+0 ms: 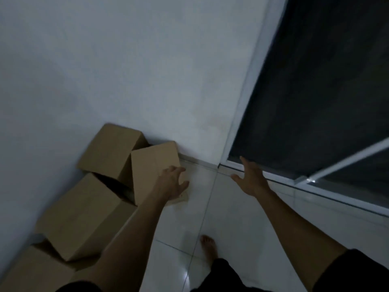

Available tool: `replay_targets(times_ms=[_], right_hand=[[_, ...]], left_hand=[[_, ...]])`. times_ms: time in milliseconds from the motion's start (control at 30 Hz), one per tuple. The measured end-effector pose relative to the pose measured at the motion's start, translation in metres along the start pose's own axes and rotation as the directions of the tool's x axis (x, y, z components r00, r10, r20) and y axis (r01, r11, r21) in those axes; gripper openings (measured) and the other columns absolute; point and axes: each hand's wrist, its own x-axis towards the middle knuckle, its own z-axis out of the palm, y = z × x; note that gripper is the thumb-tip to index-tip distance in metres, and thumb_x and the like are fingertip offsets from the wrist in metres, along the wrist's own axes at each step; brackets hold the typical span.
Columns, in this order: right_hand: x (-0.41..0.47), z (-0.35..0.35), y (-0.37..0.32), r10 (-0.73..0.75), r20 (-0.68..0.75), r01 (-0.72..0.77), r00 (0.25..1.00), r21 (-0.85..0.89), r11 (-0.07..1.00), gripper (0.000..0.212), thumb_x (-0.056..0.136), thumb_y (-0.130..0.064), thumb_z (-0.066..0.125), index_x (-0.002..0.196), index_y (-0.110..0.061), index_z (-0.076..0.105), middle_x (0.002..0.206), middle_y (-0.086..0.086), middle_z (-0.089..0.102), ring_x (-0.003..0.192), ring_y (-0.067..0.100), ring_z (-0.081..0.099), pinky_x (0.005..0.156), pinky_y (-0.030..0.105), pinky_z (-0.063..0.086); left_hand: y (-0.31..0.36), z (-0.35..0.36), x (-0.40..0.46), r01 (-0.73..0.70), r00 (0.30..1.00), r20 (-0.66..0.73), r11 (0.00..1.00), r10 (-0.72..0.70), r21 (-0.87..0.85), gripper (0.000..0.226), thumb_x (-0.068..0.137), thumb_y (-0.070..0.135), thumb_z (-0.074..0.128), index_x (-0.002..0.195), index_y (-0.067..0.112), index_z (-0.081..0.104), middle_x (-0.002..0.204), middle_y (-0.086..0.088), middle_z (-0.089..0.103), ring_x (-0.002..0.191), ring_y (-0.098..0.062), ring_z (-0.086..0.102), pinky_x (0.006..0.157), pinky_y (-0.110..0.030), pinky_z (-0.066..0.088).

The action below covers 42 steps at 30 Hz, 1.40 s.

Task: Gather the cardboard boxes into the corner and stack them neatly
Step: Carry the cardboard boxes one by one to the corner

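Dim bluish light, soft blur, perhaps glare on floor tiles (185, 272)

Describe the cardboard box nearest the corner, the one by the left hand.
The cardboard box is plain brown, unprinted, with a faint crease down its facing side. It stands tilted on the white tiled floor close to the wall, leaning against another box behind it. The left hand, fingers spread, overlaps its lower right corner; actual contact is unclear.

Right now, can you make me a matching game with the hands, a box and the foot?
Things:
1. left hand
2. right hand
3. foot
4. far box

Places or states:
A. against the wall
B. bare on the tiles
C. on a box
D. open, holding nothing

Pairs: 1-C, 2-D, 3-B, 4-A
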Motion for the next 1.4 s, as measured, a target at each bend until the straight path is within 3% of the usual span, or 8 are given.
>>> replay_targets(times_ms=[333, 700, 800, 1000, 1400], right_hand=[[-0.235, -0.042, 0.139, 0.349, -0.244, -0.329, 0.905, 0.117, 0.937, 0.08, 0.093, -0.055, 0.054, 0.156, -0.028, 0.013, 0.154, 0.015, 0.026, 0.137, 0.038, 0.033, 0.108, 0.051, 0.036], [-0.493, -0.036, 0.325, 0.713, -0.33, -0.599, 0.618, 0.391, 0.699, 0.079, 0.093, -0.054, 0.054, 0.156, -0.026, 0.015, 0.148, 0.018, 0.034, 0.13, 0.041, 0.039, 0.102, 0.05, 0.04], [-0.565, -0.026, 0.382, 0.776, -0.32, -0.634, 0.544, 0.45, 0.629, 0.079, 0.093, -0.055, 0.054, 0.156, -0.026, 0.014, 0.149, 0.018, 0.033, 0.132, 0.041, 0.038, 0.105, 0.05, 0.04], [-0.702, -0.02, 0.491, 0.822, -0.324, -0.68, 0.469, 0.461, 0.57, 0.079, 0.094, -0.053, 0.053, 0.156, -0.024, 0.013, 0.151, 0.019, 0.03, 0.135, 0.041, 0.036, 0.106, 0.05, 0.037], [-0.845, -0.032, 0.708, 0.873, -0.279, -0.731, 0.399, 0.478, 0.487, 0.082, 0.092, -0.056, 0.055, 0.155, -0.027, 0.013, 0.152, 0.019, 0.03, 0.133, 0.041, 0.038, 0.104, 0.055, 0.042]], left_hand=[[0.183, 0.073, -0.101, -0.438, 0.899, 0.088, 0.891, 0.43, 0.117, 0.061, 0.091, 0.042, 0.06, 0.145, 0.019, 0.043, 0.142, -0.011, 0.047, 0.13, -0.035, 0.044, 0.105, -0.046, 0.041], [0.385, 0.226, -0.249, -0.744, 0.651, 0.414, 0.644, 0.636, 0.179, 0.061, 0.095, 0.045, 0.053, 0.149, 0.025, 0.033, 0.147, -0.009, 0.037, 0.135, -0.03, 0.035, 0.109, -0.042, 0.034], [0.431, 0.279, -0.304, -0.791, 0.582, 0.484, 0.593, 0.654, 0.149, 0.062, 0.096, 0.045, 0.052, 0.15, 0.025, 0.03, 0.149, -0.008, 0.034, 0.136, -0.029, 0.033, 0.11, -0.043, 0.034], [0.511, 0.388, -0.418, -0.837, 0.506, 0.537, 0.536, 0.675, 0.114, 0.062, 0.096, 0.043, 0.051, 0.151, 0.024, 0.029, 0.15, -0.007, 0.033, 0.136, -0.028, 0.032, 0.11, -0.045, 0.036], [0.66, 0.58, -0.547, -0.873, 0.453, 0.533, 0.477, 0.714, 0.102, 0.066, 0.097, 0.039, 0.047, 0.155, 0.023, 0.019, 0.151, -0.008, 0.033, 0.133, -0.029, 0.039, 0.101, -0.043, 0.04]])
